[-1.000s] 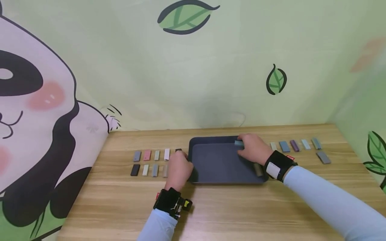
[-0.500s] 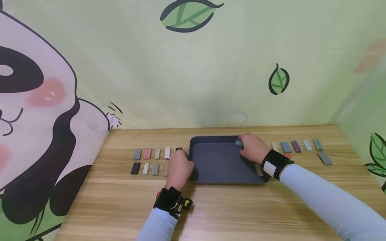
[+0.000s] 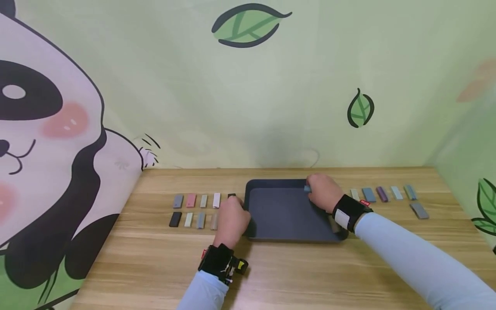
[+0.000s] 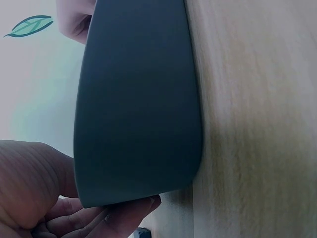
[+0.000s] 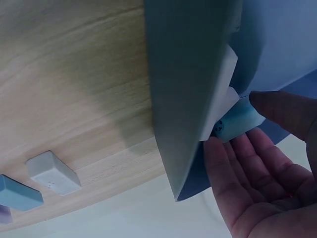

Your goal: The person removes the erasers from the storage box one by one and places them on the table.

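A dark grey tray (image 3: 279,217) rests on the wooden table. My left hand (image 3: 232,217) grips the tray's left end; in the left wrist view its fingers (image 4: 131,215) lie along the outside of the tray's wall (image 4: 138,109). Over the tray's right back corner, my right hand (image 3: 324,191) pinches a light blue block (image 5: 240,119) between thumb and fingers. That block has a small dark mark on one end. Pale blocks (image 5: 225,101) stand right beside it along the tray's inner wall. A brownish block (image 3: 334,224), partly hidden by my right wrist, lies at the tray's right side.
Left of the tray, two rows of small blocks include a pink one (image 3: 191,200) and a black one (image 3: 175,219). To the right, several more form a row with a purple block (image 3: 382,194), and a grey block (image 3: 419,211) lies nearer. A printed wall cloth (image 3: 271,107) borders the table's back.
My right wrist has shifted slightly left, and less of the light blue block shows in the head view. The left hand keeps its grip on the tray. The head view has tilted a little.
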`<state>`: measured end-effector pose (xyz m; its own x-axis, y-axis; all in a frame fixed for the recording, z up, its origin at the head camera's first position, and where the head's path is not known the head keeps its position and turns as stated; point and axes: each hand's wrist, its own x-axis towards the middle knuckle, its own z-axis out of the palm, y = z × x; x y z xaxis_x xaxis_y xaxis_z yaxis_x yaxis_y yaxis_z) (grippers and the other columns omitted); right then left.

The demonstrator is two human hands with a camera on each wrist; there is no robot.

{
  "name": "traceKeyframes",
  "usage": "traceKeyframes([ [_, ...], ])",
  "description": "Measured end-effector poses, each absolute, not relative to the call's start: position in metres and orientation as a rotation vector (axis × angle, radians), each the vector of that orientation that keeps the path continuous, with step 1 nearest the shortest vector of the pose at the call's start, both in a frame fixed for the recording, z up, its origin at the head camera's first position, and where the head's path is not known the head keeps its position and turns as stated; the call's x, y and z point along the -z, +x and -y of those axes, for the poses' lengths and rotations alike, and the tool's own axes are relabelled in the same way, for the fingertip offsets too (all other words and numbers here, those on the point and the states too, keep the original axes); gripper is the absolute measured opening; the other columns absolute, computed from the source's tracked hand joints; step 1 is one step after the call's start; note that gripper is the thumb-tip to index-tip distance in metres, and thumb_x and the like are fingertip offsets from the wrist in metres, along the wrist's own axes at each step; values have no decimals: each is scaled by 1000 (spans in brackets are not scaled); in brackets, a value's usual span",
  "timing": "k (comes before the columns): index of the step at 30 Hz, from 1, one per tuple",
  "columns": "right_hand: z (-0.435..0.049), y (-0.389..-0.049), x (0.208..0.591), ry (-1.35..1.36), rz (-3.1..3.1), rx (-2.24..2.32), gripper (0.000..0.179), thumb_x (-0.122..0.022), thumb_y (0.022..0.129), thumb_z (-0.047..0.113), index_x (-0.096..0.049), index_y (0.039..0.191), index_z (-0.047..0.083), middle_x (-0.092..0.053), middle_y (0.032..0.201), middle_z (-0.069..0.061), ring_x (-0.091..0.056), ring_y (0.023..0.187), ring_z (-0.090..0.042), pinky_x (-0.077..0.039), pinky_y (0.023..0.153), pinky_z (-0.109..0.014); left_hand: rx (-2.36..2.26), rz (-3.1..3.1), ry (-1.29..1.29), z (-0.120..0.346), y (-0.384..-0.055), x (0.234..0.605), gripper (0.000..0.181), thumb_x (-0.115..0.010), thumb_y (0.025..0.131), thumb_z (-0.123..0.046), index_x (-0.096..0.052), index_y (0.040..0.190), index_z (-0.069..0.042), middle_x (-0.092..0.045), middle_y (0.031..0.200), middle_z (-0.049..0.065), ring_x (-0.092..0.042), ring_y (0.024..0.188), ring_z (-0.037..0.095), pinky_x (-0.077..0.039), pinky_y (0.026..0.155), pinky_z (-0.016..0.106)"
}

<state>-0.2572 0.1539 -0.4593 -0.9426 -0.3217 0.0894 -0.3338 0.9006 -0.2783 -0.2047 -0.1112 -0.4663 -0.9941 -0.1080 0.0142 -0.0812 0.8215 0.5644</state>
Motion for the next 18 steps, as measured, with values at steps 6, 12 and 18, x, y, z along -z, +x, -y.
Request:
traceKeyframes([
  [6,-153,-256,460,538,2973,-437,11,-64,71,-2,-67,81,0,-66,76,-8,-60,67,-20,-50,64,-37,911,2953,159,109,-204,465,20,-60,70,1,-54,55,-10,-43,55,-1,-37,47,13,-26,42,26],
  [12,-154,-256,463,545,2949,-428,11,-64,72,-2,-68,82,0,-68,78,-9,-62,69,-21,-51,65,-37,910,2963,168,109,-205,465,17,-61,70,1,-58,57,-9,-47,56,0,-40,48,14,-28,42,27],
  [18,-153,-253,458,575,2961,-474,9,-66,76,0,-69,84,0,-69,80,-9,-63,71,-19,-51,66,-36,897,2953,167,110,-206,468,24,-60,69,0,-49,53,-13,-40,54,-2,-36,47,12,-25,42,27],
])
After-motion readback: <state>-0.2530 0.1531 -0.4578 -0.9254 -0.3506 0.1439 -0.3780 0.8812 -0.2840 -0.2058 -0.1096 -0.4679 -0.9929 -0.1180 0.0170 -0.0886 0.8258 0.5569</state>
